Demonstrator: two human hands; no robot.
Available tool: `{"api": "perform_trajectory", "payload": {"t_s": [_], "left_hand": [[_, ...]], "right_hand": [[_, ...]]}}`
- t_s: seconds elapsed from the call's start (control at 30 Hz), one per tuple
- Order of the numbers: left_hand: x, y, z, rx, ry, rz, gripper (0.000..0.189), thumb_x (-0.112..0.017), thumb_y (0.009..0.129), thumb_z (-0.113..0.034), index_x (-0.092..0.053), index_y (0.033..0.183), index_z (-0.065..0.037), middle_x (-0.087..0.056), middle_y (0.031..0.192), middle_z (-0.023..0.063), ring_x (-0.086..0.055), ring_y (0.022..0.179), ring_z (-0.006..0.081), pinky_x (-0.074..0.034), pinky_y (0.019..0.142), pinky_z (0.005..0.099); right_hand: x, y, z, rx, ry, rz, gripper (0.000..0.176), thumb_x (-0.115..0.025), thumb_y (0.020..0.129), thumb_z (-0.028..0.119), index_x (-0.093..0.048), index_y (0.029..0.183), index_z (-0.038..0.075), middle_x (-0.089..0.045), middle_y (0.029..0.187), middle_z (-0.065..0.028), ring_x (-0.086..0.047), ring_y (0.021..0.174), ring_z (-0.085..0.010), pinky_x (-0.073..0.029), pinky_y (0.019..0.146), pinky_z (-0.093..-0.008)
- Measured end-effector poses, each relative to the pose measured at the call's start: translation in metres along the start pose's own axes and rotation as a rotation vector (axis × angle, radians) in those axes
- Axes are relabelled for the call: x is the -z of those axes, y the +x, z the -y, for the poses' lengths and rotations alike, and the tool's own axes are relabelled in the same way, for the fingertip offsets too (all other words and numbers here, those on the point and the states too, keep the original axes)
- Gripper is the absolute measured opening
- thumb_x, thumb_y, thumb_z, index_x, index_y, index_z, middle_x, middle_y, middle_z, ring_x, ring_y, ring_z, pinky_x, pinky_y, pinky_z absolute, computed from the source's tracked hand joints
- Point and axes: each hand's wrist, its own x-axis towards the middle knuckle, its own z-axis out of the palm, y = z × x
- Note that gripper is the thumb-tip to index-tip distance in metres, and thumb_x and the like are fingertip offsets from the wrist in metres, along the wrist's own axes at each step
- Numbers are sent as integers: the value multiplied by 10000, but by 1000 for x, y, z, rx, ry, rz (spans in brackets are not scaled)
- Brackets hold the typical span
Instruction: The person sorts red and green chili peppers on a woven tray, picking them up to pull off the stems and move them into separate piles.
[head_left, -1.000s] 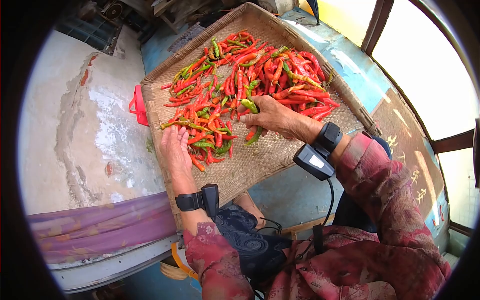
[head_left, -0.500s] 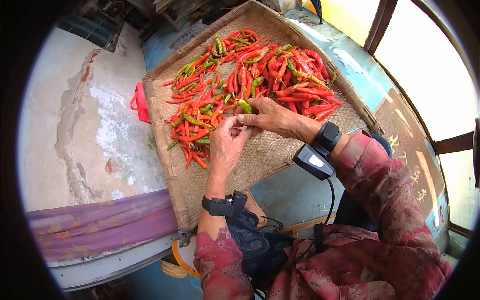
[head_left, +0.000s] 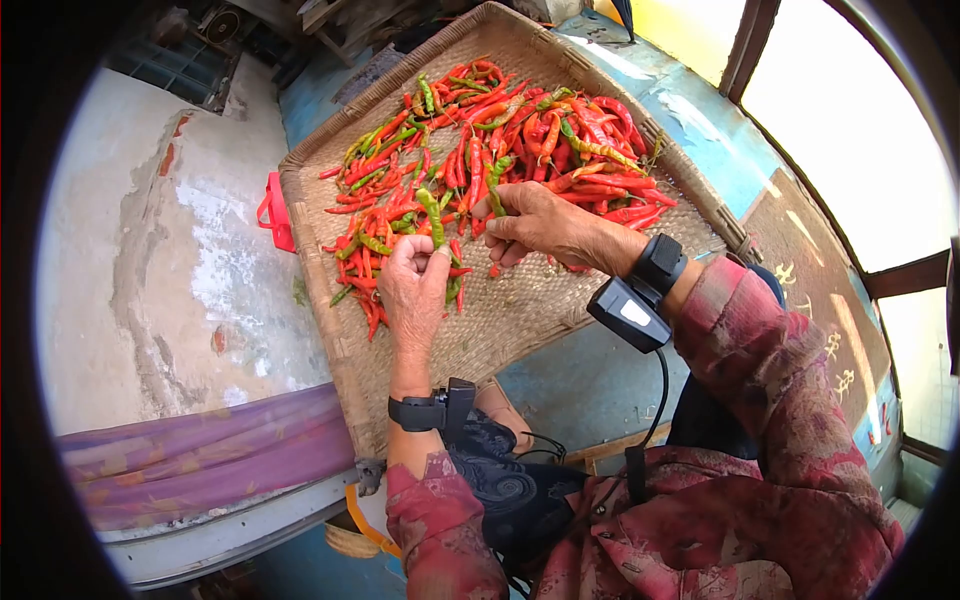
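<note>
A woven tray holds many red peppers with some green ones among them. My left hand is closed on a green pepper that points up between thumb and forefinger. To its right, my right hand is over the tray with its fingers curled. Another green pepper stands at its fingertips and appears pinched there. The two hands are apart, with a small gap between them. Red peppers lie just beyond both hands.
A red plastic object is at the tray's left side, by a worn wall. Purple cloth lies at lower left. Windows are on the right. A cable hangs from the right wrist device.
My hands were together and have moved apart. The left hand has shifted left, and the green pepper in it now shows. The view has shifted slightly.
</note>
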Motion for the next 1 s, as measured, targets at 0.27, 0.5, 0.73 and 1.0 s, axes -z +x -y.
{"api": "perform_trajectory", "payload": {"t_s": [0.27,0.5,0.73,1.0], "left_hand": [[61,26,59,-192,594,-529,268,-595,828,-178,-566,993,30,-610,840,111,-570,741,172,-462,662,304],[-23,-7,5,-29,-5,52,333,-543,899,-287,-572,1055,7,-614,823,67,-564,738,123,-451,680,262],[-39,-7,-2,24,-105,230,302,-575,876,-265,-583,968,22,-628,794,53,-569,698,108,-453,640,259],[18,22,36,209,-445,-296,217,-580,865,-212,-555,879,3,-580,713,39,-486,576,55,-401,483,192]], "right_hand": [[8,1,0,-11,-146,-85,344,-437,948,299,-588,963,-10,-604,806,-59,-584,714,-119,-496,566,-256],[5,8,-10,154,-228,-20,405,-422,955,338,-583,1135,13,-628,901,-53,-547,799,-101,-459,676,-245],[-6,10,-16,188,-84,42,353,-495,920,332,-625,966,7,-584,722,-21,-504,642,-85,-442,564,-256],[8,-1,12,126,-272,-142,510,-527,901,354,-461,1244,-18,-596,973,-108,-563,810,-138,-490,648,-281]]}}
